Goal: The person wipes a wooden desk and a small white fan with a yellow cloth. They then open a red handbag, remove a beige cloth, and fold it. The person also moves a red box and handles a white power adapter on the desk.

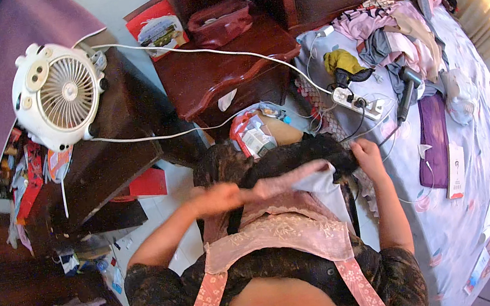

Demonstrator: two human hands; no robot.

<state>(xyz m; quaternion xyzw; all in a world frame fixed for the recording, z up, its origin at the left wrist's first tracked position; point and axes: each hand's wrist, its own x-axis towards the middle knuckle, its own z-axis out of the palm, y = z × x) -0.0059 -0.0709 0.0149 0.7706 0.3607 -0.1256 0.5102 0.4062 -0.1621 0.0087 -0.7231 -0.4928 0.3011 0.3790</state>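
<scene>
Over my lap, my left hand [217,199] is closed on the end of a pink cloth strip [290,179]; motion blurs it. My right hand [367,156] grips the edge of a black cloth [299,159] beside the bed. The pink strip runs from the hand on the picture's left towards a white cloth part [325,186] that hangs below the black cloth. Whether these cloths are one garment I cannot tell. A pink apron [277,236] with floral straps covers my front.
A white fan [58,93] stands at the left. A power strip [357,104], a hair dryer [408,88], piled clothes [399,37] and a purple cloth [433,142] lie on the bed [417,241]. Cables cross before the wooden nightstand [223,74].
</scene>
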